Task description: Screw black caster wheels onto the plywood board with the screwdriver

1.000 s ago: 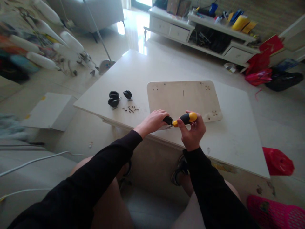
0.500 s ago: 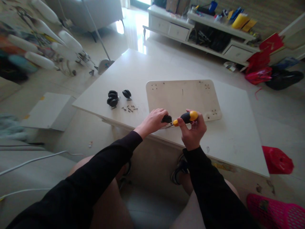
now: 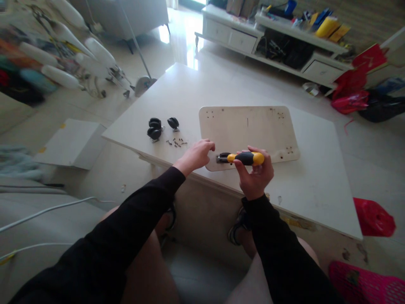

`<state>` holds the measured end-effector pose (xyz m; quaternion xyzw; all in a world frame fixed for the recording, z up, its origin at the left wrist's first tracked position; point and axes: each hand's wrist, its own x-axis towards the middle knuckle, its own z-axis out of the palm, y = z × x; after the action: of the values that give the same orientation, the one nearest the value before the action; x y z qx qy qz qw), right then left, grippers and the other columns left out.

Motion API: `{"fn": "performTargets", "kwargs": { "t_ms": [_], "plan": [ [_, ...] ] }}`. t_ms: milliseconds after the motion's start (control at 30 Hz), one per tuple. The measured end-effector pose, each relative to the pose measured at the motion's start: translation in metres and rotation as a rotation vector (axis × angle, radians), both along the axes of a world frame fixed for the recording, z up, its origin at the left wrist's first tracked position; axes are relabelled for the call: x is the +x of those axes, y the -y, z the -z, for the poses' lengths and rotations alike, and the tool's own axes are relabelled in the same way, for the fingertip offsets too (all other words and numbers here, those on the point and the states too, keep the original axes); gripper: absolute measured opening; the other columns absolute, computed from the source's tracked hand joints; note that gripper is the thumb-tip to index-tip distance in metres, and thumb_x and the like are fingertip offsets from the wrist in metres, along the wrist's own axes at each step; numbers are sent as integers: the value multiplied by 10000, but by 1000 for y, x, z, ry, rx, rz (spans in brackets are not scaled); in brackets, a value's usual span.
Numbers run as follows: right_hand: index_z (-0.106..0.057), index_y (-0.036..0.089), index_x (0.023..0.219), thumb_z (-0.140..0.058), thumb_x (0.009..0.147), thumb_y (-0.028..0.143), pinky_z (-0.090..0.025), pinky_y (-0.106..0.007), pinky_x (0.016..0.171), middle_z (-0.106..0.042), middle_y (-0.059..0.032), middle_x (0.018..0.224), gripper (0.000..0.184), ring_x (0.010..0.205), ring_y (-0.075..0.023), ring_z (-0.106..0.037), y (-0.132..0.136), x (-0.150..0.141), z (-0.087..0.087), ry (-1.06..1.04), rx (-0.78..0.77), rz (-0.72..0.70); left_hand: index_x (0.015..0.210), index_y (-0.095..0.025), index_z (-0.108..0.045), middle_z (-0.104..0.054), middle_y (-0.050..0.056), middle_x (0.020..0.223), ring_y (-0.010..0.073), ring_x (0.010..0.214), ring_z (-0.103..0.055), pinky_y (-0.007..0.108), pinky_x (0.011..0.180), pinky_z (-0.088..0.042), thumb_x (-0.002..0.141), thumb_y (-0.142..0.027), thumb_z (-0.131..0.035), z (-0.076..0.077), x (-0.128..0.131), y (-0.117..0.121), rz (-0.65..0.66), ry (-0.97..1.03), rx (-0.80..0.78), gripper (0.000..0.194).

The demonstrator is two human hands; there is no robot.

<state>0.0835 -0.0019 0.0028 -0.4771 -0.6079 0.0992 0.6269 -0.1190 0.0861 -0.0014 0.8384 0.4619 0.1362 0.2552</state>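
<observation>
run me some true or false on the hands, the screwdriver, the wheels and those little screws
1. The right hand holds the screwdriver. True.
2. The left hand grips the screwdriver too. False: only the right hand is on it.
3. Three loose wheels lie on the table. True.
4. The loose screws are scattered on the board. False: they lie on the table, beside the board.
5. One black wheel is at the board. True.

Screwdriver tip [image 3: 221,158] too small to tell beside the fixed caster [image 3: 225,155], sofa [image 3: 145,17] beyond the desk [image 3: 316,181] cut off, pink basket [image 3: 363,283] right of the desk cropped.
</observation>
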Motion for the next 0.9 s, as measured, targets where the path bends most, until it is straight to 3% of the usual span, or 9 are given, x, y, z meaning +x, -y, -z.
{"fn": "performTargets", "kwargs": {
  "t_ms": [133,267,367,633,900],
  "plan": [
    [-666,302,1346,-872,853,428,-686,-442,914,-738,-49,1118,549,995,-223,-780,-5,-3,0,44,-62,25,1088,-151,-772,-744,129,1168,284,1110,-696,403,1012,-549,807,-5,-617,-3,2,1,-43,-38,-14,352],
    [-630,311,1421,-827,889,489,-690,-338,766,-752,-82,1234,594,1024,-207,-761,-14,-8,2,60,-127,36,1079,-149,-787,-759,132,1174,289,1110,-700,401,1000,-546,837,-46,-640,-6,4,2,-53,-69,-26,301],
    [-604,312,1462,-798,910,509,-683,-310,724,-746,-84,1252,617,1023,-201,-754,-19,-11,3,92,-113,46,1092,-147,-792,-764,133,1176,290,1117,-700,398,997,-539,848,-64,-656,-7,3,2,-59,-75,-26,291],
    [-574,338,1499,-790,903,550,-682,-370,742,-704,-72,1228,668,981,-217,-751,-22,-13,-3,173,-65,87,1094,-150,-798,-773,125,1165,287,1123,-697,399,987,-526,864,-78,-662,-7,0,-1,-59,-63,-16,277],
    [-554,344,1527,-778,912,556,-653,-319,660,-696,-78,1258,688,952,-199,-721,-26,-18,-4,193,-71,86,1107,-156,-798,-778,122,1174,290,1150,-696,401,992,-524,878,-85,-665,-8,2,-1,-56,-72,-21,274]
  ]
}}
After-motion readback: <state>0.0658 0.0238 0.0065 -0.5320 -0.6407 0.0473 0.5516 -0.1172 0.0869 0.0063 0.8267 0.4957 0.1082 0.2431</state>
